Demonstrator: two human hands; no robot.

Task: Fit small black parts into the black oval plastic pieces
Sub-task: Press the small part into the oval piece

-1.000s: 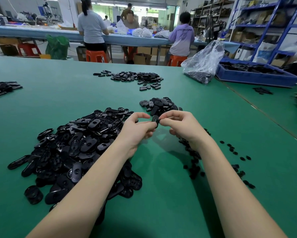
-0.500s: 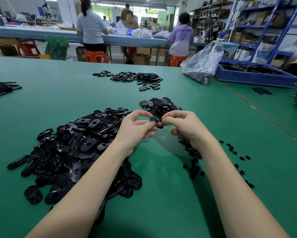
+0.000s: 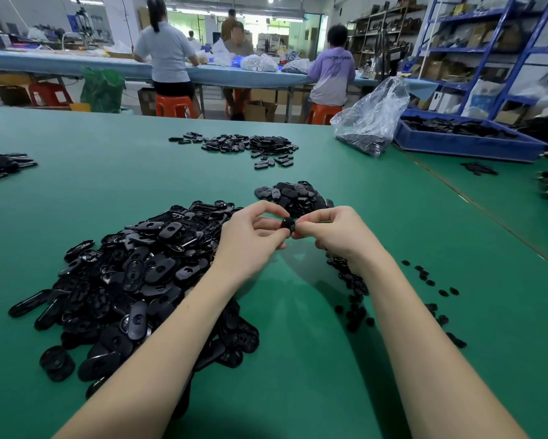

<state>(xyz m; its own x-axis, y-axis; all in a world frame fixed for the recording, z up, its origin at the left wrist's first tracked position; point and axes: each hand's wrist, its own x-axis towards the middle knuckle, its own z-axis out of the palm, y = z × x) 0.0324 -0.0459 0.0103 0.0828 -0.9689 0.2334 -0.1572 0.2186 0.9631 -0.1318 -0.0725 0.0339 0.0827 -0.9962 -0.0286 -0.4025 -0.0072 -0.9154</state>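
Observation:
A black oval plastic piece point(image 3: 287, 225) is held between both hands above the green table point(image 3: 298, 359). My left hand point(image 3: 250, 240) pinches its left end with thumb and fingers. My right hand point(image 3: 332, 232) pinches its right end; whether a small part sits under those fingertips is hidden. A big heap of black oval pieces point(image 3: 133, 280) lies to the left, under my left forearm. Small black parts point(image 3: 355, 286) are scattered beneath and to the right of my right wrist. A smaller pile of oval pieces point(image 3: 294, 196) lies just beyond my hands.
Another spread of black pieces point(image 3: 250, 145) lies farther back, and a small batch point(image 3: 0, 166) at the left edge. A clear plastic bag point(image 3: 372, 118) and a blue tray point(image 3: 466, 139) stand at the back right. Three people sit at a far bench.
The oval piece between my fingertips has turned slightly and shows more of its face. Both hands stay close together in the same spot.

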